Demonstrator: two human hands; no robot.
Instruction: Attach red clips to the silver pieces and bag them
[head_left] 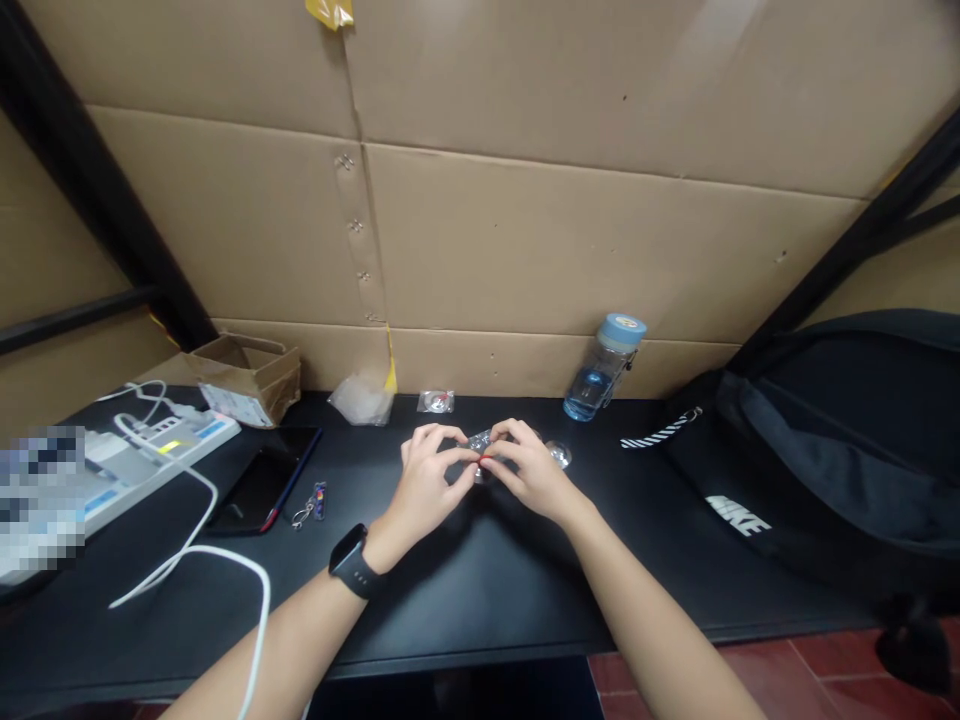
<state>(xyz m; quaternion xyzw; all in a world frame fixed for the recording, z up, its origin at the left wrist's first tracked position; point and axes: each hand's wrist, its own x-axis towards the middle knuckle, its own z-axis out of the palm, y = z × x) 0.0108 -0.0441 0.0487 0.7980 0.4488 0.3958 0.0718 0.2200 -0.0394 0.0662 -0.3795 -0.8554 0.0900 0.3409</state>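
Near the middle of the black table (450, 590), my left hand (431, 478) and my right hand (529, 470) meet fingertip to fingertip. Between them they pinch a small clear plastic packet (480, 441) with a bit of red at its lower part. My fingers partly cover it, so its contents are hard to make out. A round, shiny clear piece (559, 454) lies just right of my right hand. Behind my left hand, another small clear packet (436, 401) lies flat near the cardboard wall. A black watch is on my left wrist.
To the left are a power strip (206, 434) with white cables, a phone (266, 480), a keychain (310, 505) and an open cardboard box (251, 378). Plastic bags (363, 399) lie at the back. A bottle (604, 368) and a black backpack (810, 450) are on the right.
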